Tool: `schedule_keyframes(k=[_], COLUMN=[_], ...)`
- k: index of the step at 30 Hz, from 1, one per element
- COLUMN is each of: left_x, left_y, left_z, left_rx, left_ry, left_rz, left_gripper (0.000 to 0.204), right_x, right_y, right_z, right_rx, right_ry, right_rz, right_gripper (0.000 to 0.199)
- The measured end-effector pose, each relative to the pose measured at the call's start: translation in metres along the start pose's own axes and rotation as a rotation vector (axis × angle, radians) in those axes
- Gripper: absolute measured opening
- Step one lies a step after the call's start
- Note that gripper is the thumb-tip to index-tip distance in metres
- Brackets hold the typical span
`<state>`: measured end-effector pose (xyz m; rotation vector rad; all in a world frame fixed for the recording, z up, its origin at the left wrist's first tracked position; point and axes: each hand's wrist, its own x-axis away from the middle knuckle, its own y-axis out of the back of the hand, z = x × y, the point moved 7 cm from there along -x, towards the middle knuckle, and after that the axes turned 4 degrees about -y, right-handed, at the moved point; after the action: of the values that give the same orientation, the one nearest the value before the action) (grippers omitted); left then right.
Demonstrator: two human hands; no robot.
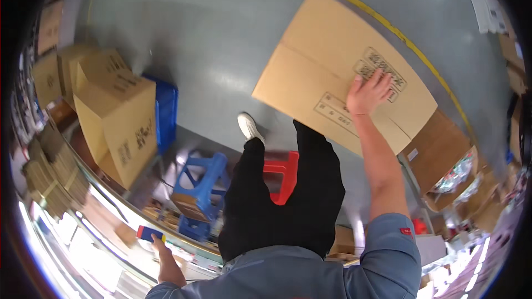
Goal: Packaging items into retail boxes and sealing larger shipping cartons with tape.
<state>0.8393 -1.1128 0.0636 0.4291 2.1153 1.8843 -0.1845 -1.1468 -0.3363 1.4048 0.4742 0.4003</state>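
Over the grey floor, the right hand [368, 93] lay spread flat — fingers open — on a flattened cardboard box [338, 72], gripping nothing. Low at the workbench [100, 227], the left hand [158, 243] was closed around a blue-and-red tool [149, 234]. That box looked unfolded yet; assembled cartons [113, 113] stood left.

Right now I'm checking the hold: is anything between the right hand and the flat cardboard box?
Nothing visible. The right hand lies flat against the flattened cardboard box, fingers spread on its printed face, with no other thing between them.
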Motion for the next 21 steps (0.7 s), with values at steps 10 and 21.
schedule_keyframes(k=[10,21], left_x=[0.219,0.653], left_y=[-0.125,-0.226], left_z=[-0.354,-0.652], left_rx=[0.034,-0.05], left_ry=[-0.647,-1.535], left_rz=[0.472,0.951], left_gripper=[0.054,0.04], right_x=[-0.016,-0.012], right_y=[0.008,-0.004], right_z=[-0.021,-0.027], right_rx=[-0.273,-0.482], right_ry=[-0.137,-0.22], right_rz=[0.146,0.145], right_gripper=[0.074,0.057])
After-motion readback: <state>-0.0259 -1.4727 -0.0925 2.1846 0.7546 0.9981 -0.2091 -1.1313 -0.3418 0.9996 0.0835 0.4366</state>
